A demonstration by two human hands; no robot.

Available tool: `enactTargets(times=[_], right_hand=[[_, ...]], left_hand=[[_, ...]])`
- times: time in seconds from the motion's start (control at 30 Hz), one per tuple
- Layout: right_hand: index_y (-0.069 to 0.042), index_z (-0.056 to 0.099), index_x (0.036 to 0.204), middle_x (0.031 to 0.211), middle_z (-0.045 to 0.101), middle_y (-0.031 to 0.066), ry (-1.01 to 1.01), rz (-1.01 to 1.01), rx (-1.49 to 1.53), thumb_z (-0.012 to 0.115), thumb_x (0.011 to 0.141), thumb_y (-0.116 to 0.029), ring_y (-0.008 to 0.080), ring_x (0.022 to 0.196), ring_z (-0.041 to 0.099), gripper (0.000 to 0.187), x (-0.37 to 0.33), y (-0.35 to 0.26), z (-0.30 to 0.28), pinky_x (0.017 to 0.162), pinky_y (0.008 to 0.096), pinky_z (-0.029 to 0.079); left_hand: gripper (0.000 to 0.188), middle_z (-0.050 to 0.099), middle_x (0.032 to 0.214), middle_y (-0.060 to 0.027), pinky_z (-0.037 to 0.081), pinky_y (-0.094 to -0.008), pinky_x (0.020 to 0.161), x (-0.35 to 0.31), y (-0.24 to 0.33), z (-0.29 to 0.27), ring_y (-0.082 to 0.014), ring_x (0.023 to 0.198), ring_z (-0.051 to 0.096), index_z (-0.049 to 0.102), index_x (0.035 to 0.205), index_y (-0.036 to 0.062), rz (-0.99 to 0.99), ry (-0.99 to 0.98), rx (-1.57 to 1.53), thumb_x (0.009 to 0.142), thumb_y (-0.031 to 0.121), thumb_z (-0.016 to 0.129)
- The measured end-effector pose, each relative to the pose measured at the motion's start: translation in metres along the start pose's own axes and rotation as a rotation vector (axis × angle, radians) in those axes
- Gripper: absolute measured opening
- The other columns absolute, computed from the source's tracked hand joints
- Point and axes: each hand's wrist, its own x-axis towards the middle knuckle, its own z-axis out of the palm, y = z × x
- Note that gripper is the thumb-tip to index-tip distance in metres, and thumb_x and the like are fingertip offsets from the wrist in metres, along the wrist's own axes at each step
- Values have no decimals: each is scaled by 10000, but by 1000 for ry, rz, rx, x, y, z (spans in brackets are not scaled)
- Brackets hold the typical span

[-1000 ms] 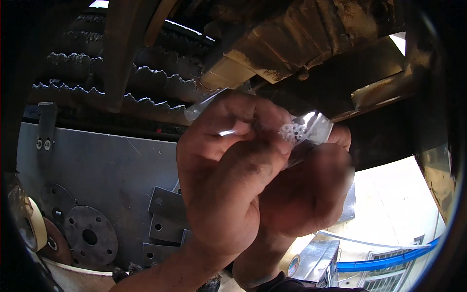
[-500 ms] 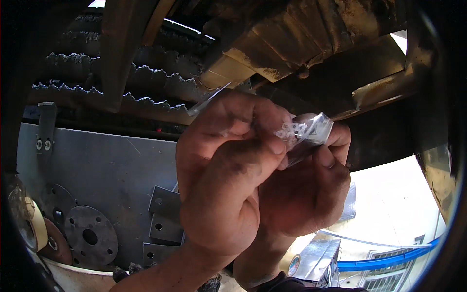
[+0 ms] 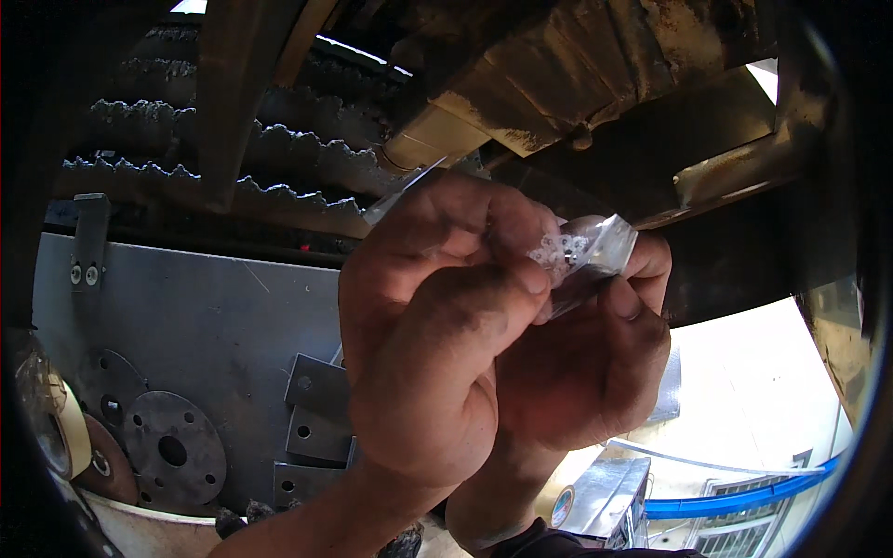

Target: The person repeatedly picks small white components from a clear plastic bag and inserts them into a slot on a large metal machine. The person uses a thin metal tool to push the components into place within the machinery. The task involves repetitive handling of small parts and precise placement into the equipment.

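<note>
A small clear plastic bag [image 3: 588, 270] is stretched between my two hands in the middle of the view. Small whitish bits with dark spots show through it; I cannot make out what they are. My left hand [image 3: 423, 325] pinches one end between thumb and fingers. Behind it and to the right, my right hand [image 3: 605, 363] grips the bright folded end between thumb and bent fingers. A thin clear plastic corner [image 3: 402, 193] sticks out past the left hand's knuckles; the hand hides where it leads.
Grey metal discs with holes [image 3: 174, 448] lean at the lower left, beside a tape roll [image 3: 73, 432]. Drilled rectangular plates [image 3: 312, 432] lie against a grey metal sheet [image 3: 242, 316]. Rusty beams [image 3: 549, 84] and jagged-edged slats [image 3: 298, 139] rise behind. A blue bar [image 3: 735, 505] crosses the lower right.
The hands and bag stay almost in place. The bright reflections on the bag have shifted slightly, and the left hand sits a touch further right.
</note>
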Motion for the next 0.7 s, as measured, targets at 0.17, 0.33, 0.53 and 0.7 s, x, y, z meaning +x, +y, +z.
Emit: enactTargets(times=[0.17,0.33,0.53,0.7], right_hand=[[19,465,919,857,557,168,0,-19,-15,567,791,-81,189,701,531,191,0,-2,0,673,292,436],[18,464,919,862,555,165,11,-36,-14,561,793,-85,189,704,527,189,1,-1,1,676,290,433],[31,481,962,920,595,175,-91,-12,-48,418,873,-185,218,836,581,242,2,-8,-9,784,336,458],[22,494,1081,1061,570,166,-249,139,-2,375,920,-260,244,992,546,346,9,-15,-17,889,387,420]], left_hand=[[266,482,773,-101,366,-319,602,-1,0,1,-211,675,454,537,882,-17,-8,-31,2,725,191,482],[244,479,804,-113,368,-319,597,-1,-1,2,-213,677,451,537,883,-25,20,-31,-31,737,165,492],[126,505,904,-155,382,-347,572,-3,-17,3,-244,725,479,558,852,-16,332,-115,129,829,87,491],[61,573,858,-121,394,-299,563,7,-18,-6,-182,688,518,562,802,12,344,62,302,808,64,532]])
